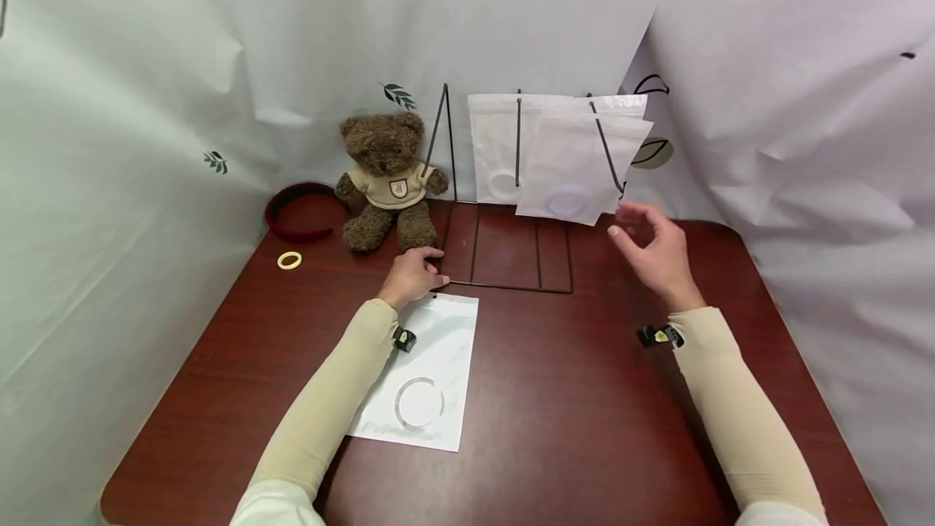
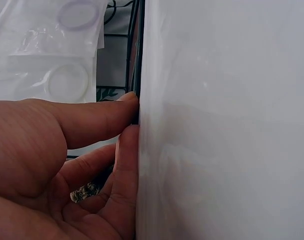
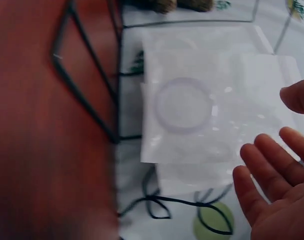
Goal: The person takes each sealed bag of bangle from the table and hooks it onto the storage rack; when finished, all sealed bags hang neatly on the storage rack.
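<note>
My left hand is at the front left corner of a black wire rack, its thumb and fingers pinching the dark wire. Close beside these fingers in the left wrist view is a white zip bag. That bag lies flat on the table in the head view and has a clear ring in it. My right hand is in the air by the rack's right side, fingers spread and holding nothing. Several white zip bags stand in the rack; the front one contains a pale purple ring.
A brown teddy bear in a beige top sits left of the rack. Further left on the dark red table are a dark red headband and a pale yellow ring. White cloth hangs behind the table.
</note>
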